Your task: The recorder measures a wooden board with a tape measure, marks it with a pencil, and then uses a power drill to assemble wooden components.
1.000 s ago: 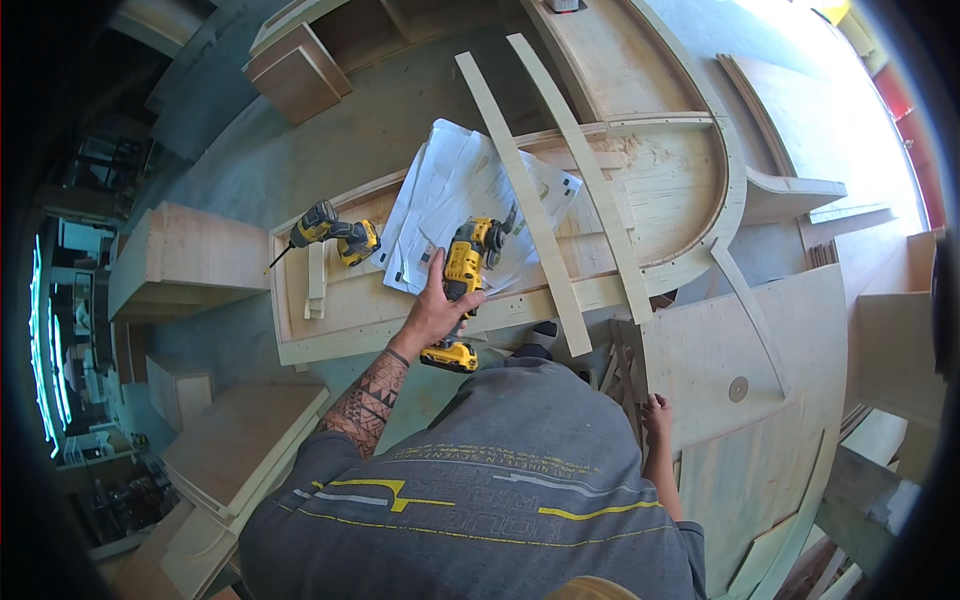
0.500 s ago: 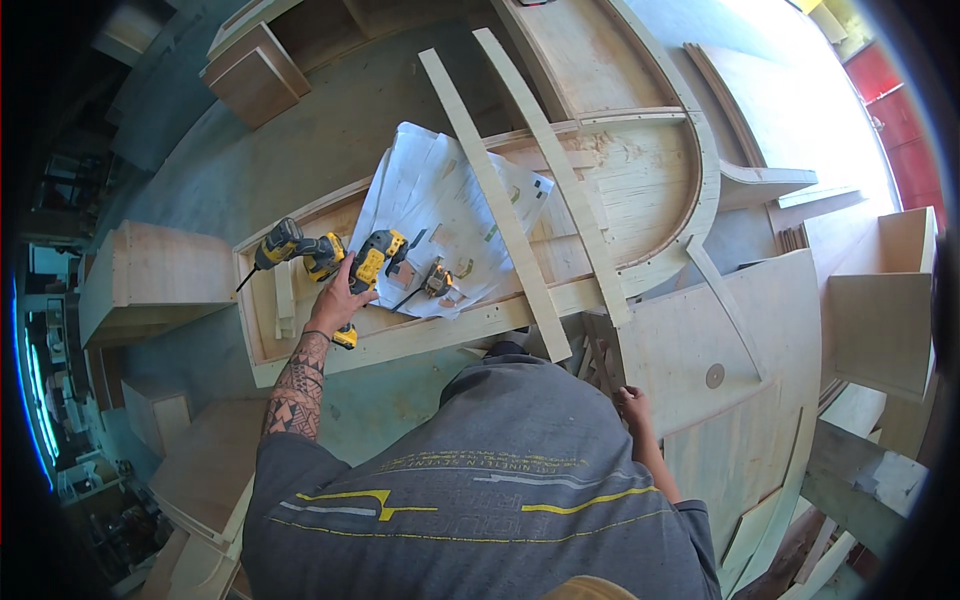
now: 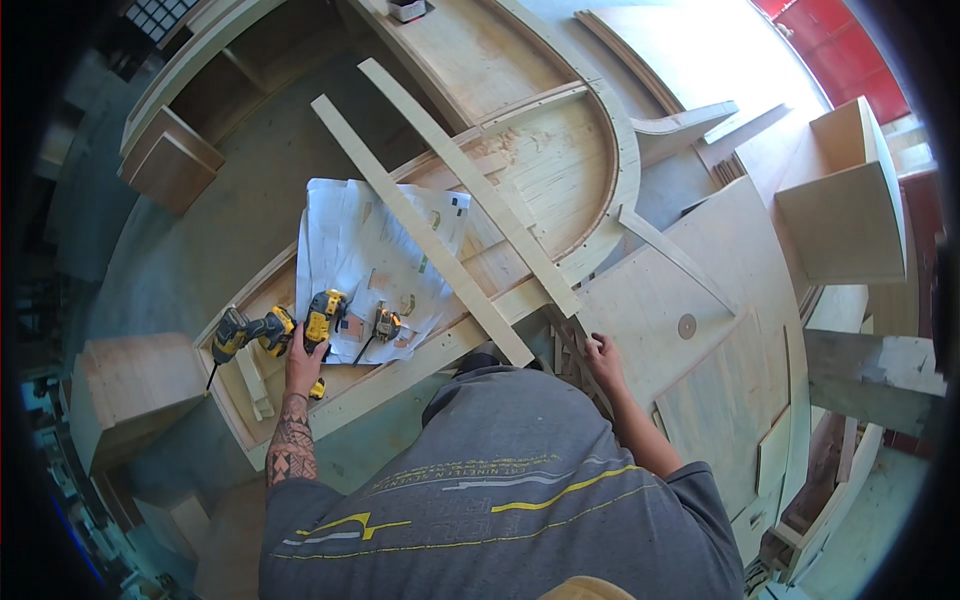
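Observation:
My left hand [image 3: 305, 362] is wrapped round a yellow-and-black cordless power tool [image 3: 322, 316] at the lower left of the frame. Its exact kind I cannot make out. Beside it lie a cordless drill [image 3: 232, 336] with a long bit and another yellow-black tool body [image 3: 275, 328]. A tape measure [image 3: 386, 322] rests on large paper drawing sheets [image 3: 335, 230]. Over by the flat panel on the right, my right hand [image 3: 601, 354] has its fingers curled closed; whatever is in them is too small to tell.
Two long wooden strips [image 3: 400, 215] lie across the curved plywood frame [image 3: 625, 190]. A thin wood piece [image 3: 680, 262] rests on the large panel [image 3: 655, 300] at right. Plywood boxes stand left [image 3: 135, 390] and right [image 3: 845, 215]. A small box [image 3: 407, 10] sits at the far edge.
The view has swung, so the bench and tools appear further left and lower. My left hand stays on the power tool. My right hand has come up and slightly left, its fingers still curled.

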Demonstrator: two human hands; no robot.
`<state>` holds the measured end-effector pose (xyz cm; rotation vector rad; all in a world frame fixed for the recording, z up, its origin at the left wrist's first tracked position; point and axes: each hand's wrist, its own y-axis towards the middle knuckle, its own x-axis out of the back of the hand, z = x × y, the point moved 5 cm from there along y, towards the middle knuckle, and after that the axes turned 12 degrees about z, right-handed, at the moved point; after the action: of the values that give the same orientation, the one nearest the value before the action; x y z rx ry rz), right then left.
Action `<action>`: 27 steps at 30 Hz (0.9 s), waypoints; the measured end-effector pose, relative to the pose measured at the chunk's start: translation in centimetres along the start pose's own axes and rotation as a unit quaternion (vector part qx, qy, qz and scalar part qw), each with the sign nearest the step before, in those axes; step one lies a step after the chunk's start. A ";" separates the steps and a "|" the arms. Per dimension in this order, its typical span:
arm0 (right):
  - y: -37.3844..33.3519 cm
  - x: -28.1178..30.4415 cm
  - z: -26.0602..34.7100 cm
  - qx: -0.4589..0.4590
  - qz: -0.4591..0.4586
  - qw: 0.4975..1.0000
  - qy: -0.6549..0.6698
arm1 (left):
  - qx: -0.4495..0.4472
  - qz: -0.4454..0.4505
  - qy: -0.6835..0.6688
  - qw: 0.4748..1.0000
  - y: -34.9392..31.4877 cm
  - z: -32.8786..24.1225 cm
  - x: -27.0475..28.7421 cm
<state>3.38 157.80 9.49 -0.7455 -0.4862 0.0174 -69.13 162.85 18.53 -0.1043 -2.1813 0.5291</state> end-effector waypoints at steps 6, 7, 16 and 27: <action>1.8 -2.7 6.8 0.049 -0.015 0.994 0.100 | -0.045 -0.183 0.051 0.981 -0.6 -6.0 -1.4; 2.2 -3.2 7.3 0.046 -0.013 0.991 0.129 | -0.080 -0.222 0.067 0.969 -1.0 -8.4 -1.9; 2.0 -3.4 9.9 0.103 -0.086 0.981 0.142 | -0.256 0.033 -0.064 0.964 2.1 -25.7 -10.6; -7.1 -1.3 6.2 0.131 -0.210 0.969 -0.004 | -0.223 0.161 0.013 0.961 4.6 -27.9 -16.7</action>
<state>-1.58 156.32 17.51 -0.3721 -0.6281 -0.3064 -37.64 172.04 19.22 -0.7133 -2.2343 0.1990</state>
